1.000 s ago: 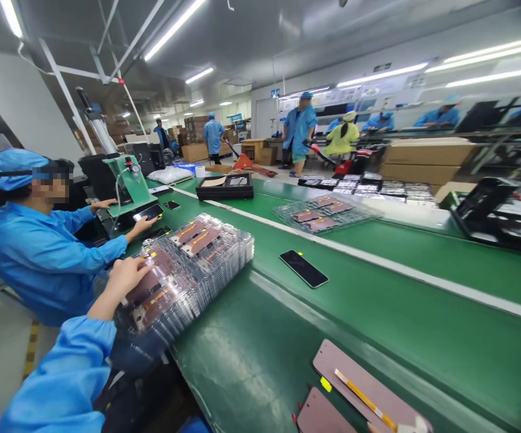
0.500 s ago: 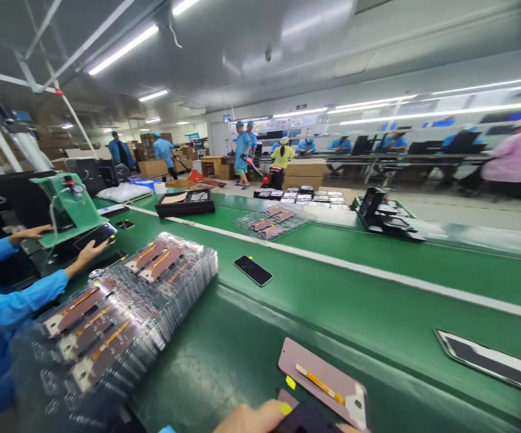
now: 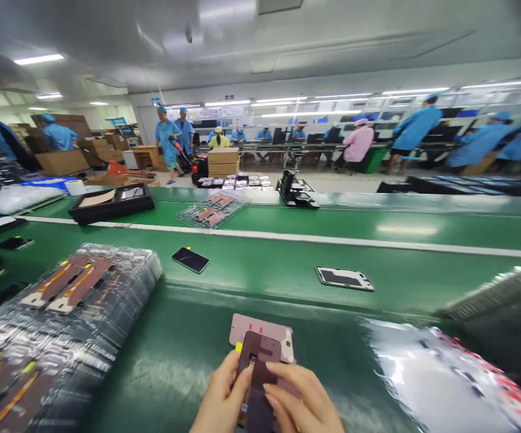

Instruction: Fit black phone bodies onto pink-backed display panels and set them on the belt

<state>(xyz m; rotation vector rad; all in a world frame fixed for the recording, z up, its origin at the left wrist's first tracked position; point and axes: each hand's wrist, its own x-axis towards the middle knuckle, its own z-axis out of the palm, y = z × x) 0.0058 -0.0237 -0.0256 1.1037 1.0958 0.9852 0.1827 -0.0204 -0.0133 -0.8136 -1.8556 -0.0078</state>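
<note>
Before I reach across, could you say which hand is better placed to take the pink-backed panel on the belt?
Probably the left hand: its fingers rise beside the held dark panel, closest to the pink-backed panel, while the right hand lies across the dark panel's face.

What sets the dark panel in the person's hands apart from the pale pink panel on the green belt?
The dark maroon panel is held between the left hand and right hand; the pale pink panel lies flat on the green belt. The maroon panel is far darker than the pink panel. Both are rectangular.
</note>
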